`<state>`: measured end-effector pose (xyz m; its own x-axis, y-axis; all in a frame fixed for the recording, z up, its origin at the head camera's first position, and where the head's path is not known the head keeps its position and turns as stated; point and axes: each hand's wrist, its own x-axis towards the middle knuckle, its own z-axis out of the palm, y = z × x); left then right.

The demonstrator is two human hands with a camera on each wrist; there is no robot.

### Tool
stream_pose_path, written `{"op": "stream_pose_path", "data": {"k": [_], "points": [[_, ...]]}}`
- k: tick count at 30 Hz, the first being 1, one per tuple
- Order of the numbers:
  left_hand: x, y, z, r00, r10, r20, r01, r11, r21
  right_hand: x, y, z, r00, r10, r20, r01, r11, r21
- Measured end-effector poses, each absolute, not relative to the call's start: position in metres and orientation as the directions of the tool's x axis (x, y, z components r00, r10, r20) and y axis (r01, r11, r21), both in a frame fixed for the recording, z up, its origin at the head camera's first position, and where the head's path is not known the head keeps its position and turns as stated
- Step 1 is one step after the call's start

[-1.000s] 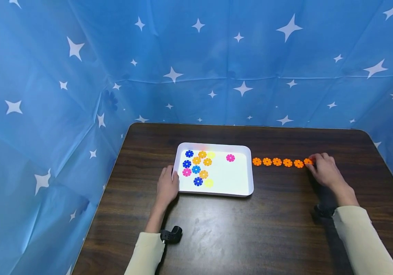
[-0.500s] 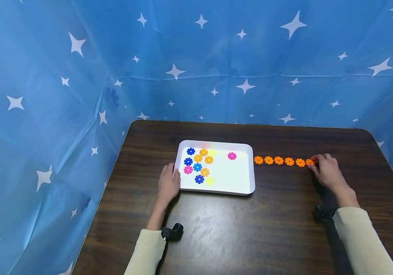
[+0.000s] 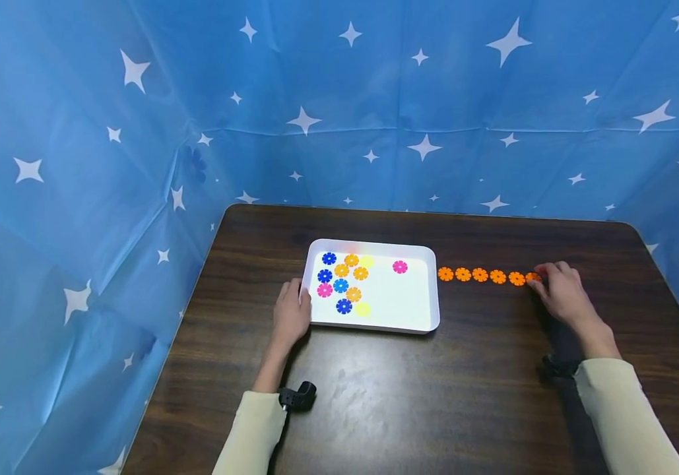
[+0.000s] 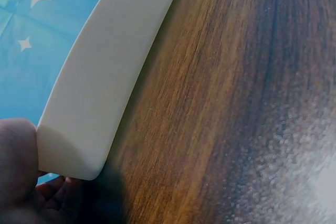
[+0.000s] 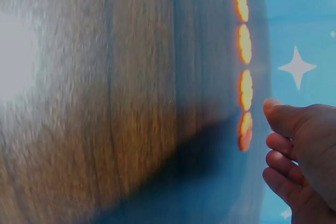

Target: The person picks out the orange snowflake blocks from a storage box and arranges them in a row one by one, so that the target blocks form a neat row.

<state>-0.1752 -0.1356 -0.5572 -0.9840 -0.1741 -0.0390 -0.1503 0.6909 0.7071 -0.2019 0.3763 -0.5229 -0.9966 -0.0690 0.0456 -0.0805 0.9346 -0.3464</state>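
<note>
A white tray [image 3: 398, 310] lies on the dark wooden table. My left hand [image 3: 291, 316] grips its left edge, thumb along the rim; the left wrist view shows curled fingers [image 4: 52, 192] below the tray's side [image 4: 100, 77]. Several orange slotted interlocking discs [image 3: 480, 274] run in a straight row rightward from the tray. At the row's far end, my right hand [image 3: 563, 290] pinches the last orange disc [image 3: 532, 277], which its fingertips partly cover. In the right wrist view, the thumb [image 5: 283, 116] appears beside the end of the row [image 5: 245, 131], with the other fingers curled.
Inside the tray are more slotted discs: dark blue [image 3: 344, 306], light blue [image 3: 340, 285], yellow [image 3: 362, 309], lighter orange [image 3: 354, 294] and pink [image 3: 400, 267]. A black wrist camera [image 3: 297, 396] sits on the left wrist. A blue star-patterned curtain [image 3: 363, 92] hangs behind the table [image 3: 351, 429].
The head view shifts slightly. Both hands keep their places, the left at the tray's edge and the right at the last orange disc; the row looks the same.
</note>
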Motion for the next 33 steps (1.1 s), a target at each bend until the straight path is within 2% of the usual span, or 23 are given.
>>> {"op": "stream_pose_path", "data": {"k": [17, 33], "points": [[-0.175, -0.136, -0.559, -0.984, -0.175, -0.016, -0.134, 0.691, 0.71, -0.202, 0.313, -0.502, -0.983, -0.174, 0.049, -0.179, 0.894, -0.411], [-0.175, -0.136, -0.559, -0.985, -0.173, -0.014, -0.132, 0.693, 0.708, -0.208, 0.258, -0.505, -0.977, -0.214, -0.003, -0.19, 0.871, -0.453]]}}
